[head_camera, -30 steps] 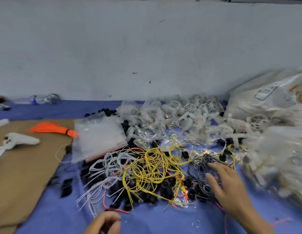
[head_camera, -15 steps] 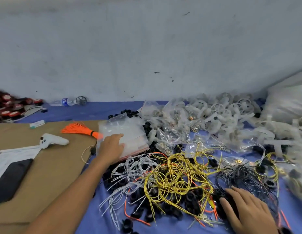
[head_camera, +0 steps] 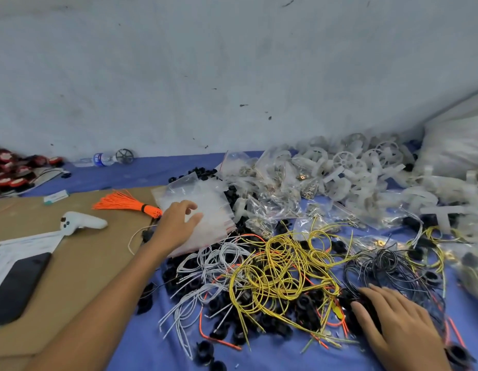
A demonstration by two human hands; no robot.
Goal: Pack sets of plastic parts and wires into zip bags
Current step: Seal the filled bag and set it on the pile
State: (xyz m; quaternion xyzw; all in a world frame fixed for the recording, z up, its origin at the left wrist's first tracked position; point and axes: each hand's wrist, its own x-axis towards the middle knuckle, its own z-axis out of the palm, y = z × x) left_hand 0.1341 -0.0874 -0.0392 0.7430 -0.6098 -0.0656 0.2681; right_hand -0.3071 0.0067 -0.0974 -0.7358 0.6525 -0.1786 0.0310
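The left hand (head_camera: 179, 223) is hanging over the stack of zip bags (head_camera: 208, 196), fingers loose and spread, gripping nothing. The bags are lying mid-way on the blue sheet (head_camera: 152, 172), by the cardboard (head_camera: 80, 263) edge. The right hand (head_camera: 393, 319) is lying flat and loose on the black wires (head_camera: 387, 266) near the sheet's front edge. Yellow wires (head_camera: 280, 266) are sitting between the hands. White plastic parts (head_camera: 347, 167) are lying along the back edge.

Two hands in view, both bare. L hand (head_camera: 177, 226) w/ forearm (head_camera: 106, 298), bare skin right to the frame edge; arm slim, fingers long. R hand (head_camera: 395, 319) bare to the wrist, only a short bit of arm visible past it. Nails look short & plain; finer detail too blurry to tell.
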